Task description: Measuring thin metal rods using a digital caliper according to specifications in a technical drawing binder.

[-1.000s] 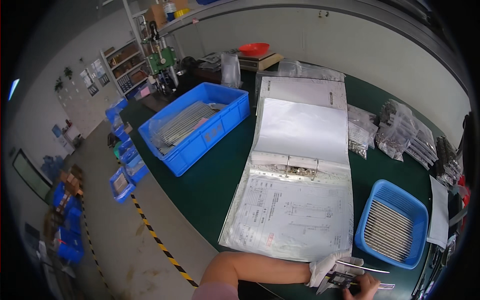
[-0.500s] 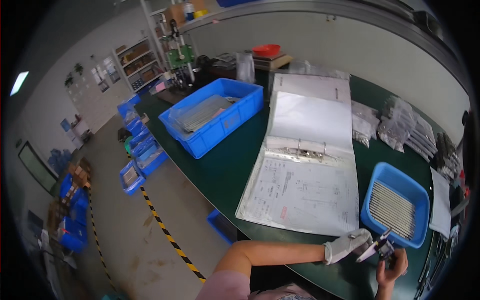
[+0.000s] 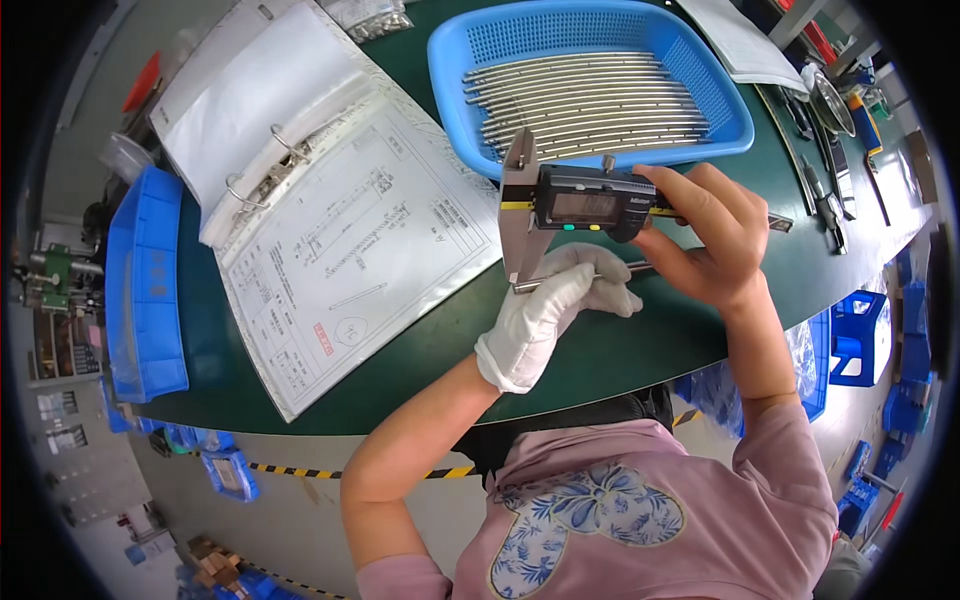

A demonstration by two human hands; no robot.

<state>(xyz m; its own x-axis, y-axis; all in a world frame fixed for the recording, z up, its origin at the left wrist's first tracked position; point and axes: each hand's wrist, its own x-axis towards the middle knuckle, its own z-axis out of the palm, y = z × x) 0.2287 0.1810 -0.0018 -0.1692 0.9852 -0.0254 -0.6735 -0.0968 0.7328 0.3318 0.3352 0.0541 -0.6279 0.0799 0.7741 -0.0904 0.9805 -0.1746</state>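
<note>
My left hand (image 3: pixel 545 320), in a white glove, is closed round a thin metal rod (image 3: pixel 526 287). The rod's left end sits at the jaws of a digital caliper (image 3: pixel 585 203); whether both jaws touch it I cannot tell. My bare right hand (image 3: pixel 715 235) grips the caliper at the right side of its display, with the beam running out behind the fingers. Just beyond the caliper stands a blue plastic basket (image 3: pixel 742 128) with several similar metal rods (image 3: pixel 590 100) lying side by side in it.
An open ring binder (image 3: pixel 360 250) with technical drawings lies left of my hands on the green table (image 3: pixel 440 355). A blue bin (image 3: pixel 150 290) stands at the far left. Hand tools (image 3: pixel 830 205) and white papers (image 3: pixel 735 40) lie at the right.
My view has swung down and right, so the hands, caliper and basket now appear large and central. The caliper now faces me, its jaws at the rod's end.
</note>
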